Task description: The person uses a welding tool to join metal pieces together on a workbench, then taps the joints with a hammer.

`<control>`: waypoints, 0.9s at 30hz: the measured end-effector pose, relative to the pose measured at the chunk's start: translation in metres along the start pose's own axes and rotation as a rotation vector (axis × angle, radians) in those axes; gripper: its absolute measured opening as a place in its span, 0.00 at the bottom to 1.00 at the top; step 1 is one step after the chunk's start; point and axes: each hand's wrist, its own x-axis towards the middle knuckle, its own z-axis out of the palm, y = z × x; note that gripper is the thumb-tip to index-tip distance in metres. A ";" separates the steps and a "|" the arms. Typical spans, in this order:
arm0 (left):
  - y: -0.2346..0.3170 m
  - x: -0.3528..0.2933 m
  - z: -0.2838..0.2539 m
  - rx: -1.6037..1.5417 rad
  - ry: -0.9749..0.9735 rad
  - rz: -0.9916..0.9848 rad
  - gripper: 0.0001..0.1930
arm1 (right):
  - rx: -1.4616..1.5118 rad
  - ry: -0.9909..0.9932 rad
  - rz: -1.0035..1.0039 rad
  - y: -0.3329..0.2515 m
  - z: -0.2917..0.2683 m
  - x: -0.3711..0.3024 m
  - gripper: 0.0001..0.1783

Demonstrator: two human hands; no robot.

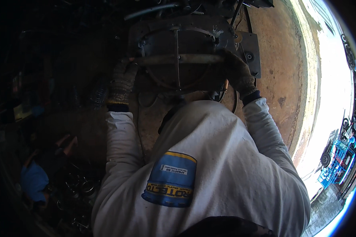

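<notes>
We have the metal crossbar (199,59) lying across a round frame (197,29) over the dark plate (225,29), with a narrow strip (176,41) crossing it near the middle, so care over alignment seems the main thing here. Our left hand (123,77), gloved, is at the bar's left end, its fingers bent toward that end; our right hand (240,75), gloved too, is at the opposite end, its fingers mostly lost in shadow. We cannot tell whether either set closes fully around the metal. To do this well, we would probably bear evenly at both ends, since a heavier push on one side could skew the bar against the strip. We should judge the crossing by eye, looking straight down on it, and compare the gaps to the ring on each side. The upper part of the ring catches some light, but the left side is dim, so feeling for the edge through the glove may serve better there. On the right, we would mind the holed plate (250,45) just beside our wrist, and let neither cuff catch on a corner.
</notes>
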 end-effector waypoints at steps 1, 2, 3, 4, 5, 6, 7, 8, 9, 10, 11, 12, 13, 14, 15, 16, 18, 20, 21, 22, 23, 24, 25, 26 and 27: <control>-0.005 0.001 0.000 -0.025 -0.003 0.014 0.13 | -0.023 0.000 -0.038 0.003 -0.001 0.001 0.26; -0.009 0.001 0.001 -0.049 -0.006 0.027 0.13 | -0.045 -0.001 -0.075 0.006 -0.002 0.001 0.26; -0.010 0.001 0.002 -0.072 0.016 0.056 0.13 | 0.058 -0.025 0.026 0.003 -0.003 -0.001 0.26; -0.011 0.000 0.003 -0.094 0.039 0.084 0.13 | 0.161 -0.047 0.128 -0.001 -0.006 -0.002 0.27; -0.012 -0.001 0.004 -0.117 0.063 0.112 0.14 | 0.265 -0.070 0.229 -0.002 -0.009 -0.004 0.27; -0.009 0.000 0.003 -0.104 0.033 0.096 0.14 | 0.346 -0.076 0.283 -0.002 -0.010 -0.005 0.27; -0.004 0.001 0.002 -0.092 0.004 0.079 0.14 | 0.427 -0.082 0.336 -0.002 -0.012 -0.006 0.27; -0.002 0.001 0.003 -0.079 -0.025 0.062 0.15 | 0.509 -0.088 0.389 -0.002 -0.013 -0.007 0.27; 0.001 0.000 0.002 -0.055 -0.027 0.062 0.15 | 0.459 -0.076 0.325 0.000 -0.012 -0.006 0.27; 0.004 0.000 0.003 -0.031 -0.029 0.062 0.15 | 0.409 -0.064 0.261 0.005 -0.009 -0.005 0.27; 0.006 0.000 0.002 -0.008 -0.032 0.062 0.15 | 0.358 -0.051 0.198 0.008 -0.007 -0.005 0.26; 0.004 -0.001 0.000 0.009 -0.035 0.091 0.15 | 0.296 -0.054 0.159 0.001 -0.007 -0.004 0.26; 0.003 -0.002 -0.002 0.025 -0.038 0.121 0.15 | 0.233 -0.056 0.120 -0.008 -0.007 -0.003 0.26; 0.001 -0.002 -0.004 0.042 -0.041 0.151 0.15 | 0.170 -0.057 0.081 -0.014 -0.007 -0.002 0.25; 0.000 -0.002 -0.003 0.033 -0.022 0.125 0.15 | 0.147 -0.062 0.100 -0.014 -0.006 -0.002 0.25; 0.000 -0.001 -0.001 0.024 -0.002 0.098 0.14 | 0.124 -0.067 0.119 -0.013 -0.006 -0.001 0.25; -0.003 0.000 0.002 0.016 0.014 0.082 0.14 | 0.121 -0.067 0.140 -0.014 -0.004 -0.001 0.25; -0.007 0.001 0.003 0.016 0.007 0.102 0.14 | 0.161 -0.057 0.145 -0.016 -0.001 -0.001 0.25; -0.007 0.001 0.003 0.037 0.001 0.099 0.14 | 0.435 -0.039 0.203 -0.014 0.001 -0.002 0.25; -0.006 0.001 0.003 0.057 -0.005 0.097 0.14 | 0.710 -0.019 0.258 -0.010 0.004 -0.003 0.25; -0.006 0.001 0.002 0.077 -0.012 0.095 0.14 | 0.985 0.003 0.311 -0.007 0.006 -0.004 0.25; -0.007 0.001 0.002 0.088 -0.013 0.108 0.14 | 0.850 -0.016 0.306 -0.010 0.005 -0.003 0.25; -0.008 0.002 0.002 0.098 -0.015 0.121 0.14 | 0.714 -0.033 0.300 -0.014 0.003 -0.003 0.25; -0.008 0.002 0.002 0.108 -0.018 0.136 0.13 | 0.579 -0.048 0.296 -0.017 0.002 -0.003 0.25; -0.013 0.003 0.004 0.070 -0.007 0.139 0.14 | 0.471 -0.040 0.234 -0.014 0.003 -0.003 0.25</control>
